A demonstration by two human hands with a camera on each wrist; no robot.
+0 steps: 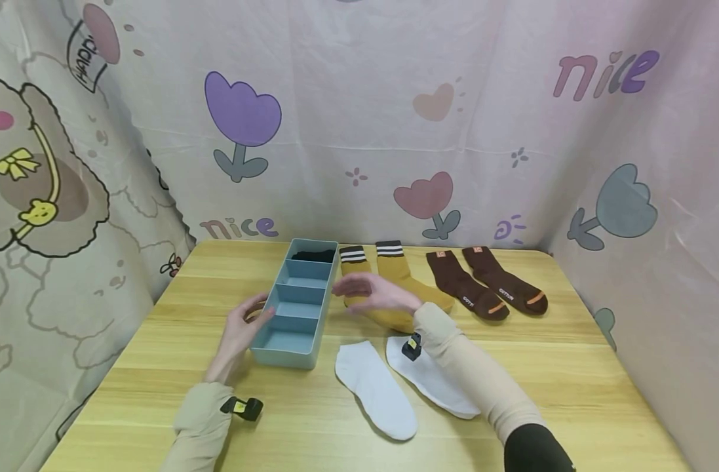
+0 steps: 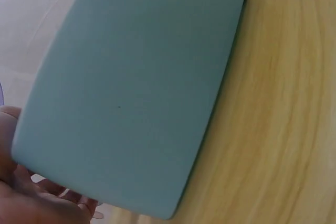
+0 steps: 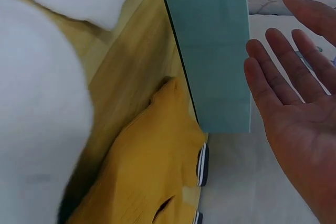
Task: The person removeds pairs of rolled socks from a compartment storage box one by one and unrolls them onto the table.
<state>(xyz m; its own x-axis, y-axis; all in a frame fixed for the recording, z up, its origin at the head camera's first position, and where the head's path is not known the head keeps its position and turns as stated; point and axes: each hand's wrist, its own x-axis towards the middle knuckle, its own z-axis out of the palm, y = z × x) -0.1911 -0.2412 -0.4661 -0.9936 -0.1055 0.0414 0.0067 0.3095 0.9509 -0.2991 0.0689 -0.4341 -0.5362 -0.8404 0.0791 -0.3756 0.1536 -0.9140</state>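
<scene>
Blue organizer (image 1: 297, 308) (four compartments) between hands, left hand (image 1: 241, 328) touching, right hand (image 1: 373, 293) beside.

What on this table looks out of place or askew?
Little stands out. The sock pairs lie neatly; only the divided blue box sits slightly angled to the table edge, its far compartment alone holding something dark.

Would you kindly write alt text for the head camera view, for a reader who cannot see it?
A person's left hand touches the side of a blue divided box on a wooden table, while the open right hand hovers beside it over mustard socks. White socks lie nearer, brown socks to the right.
</scene>
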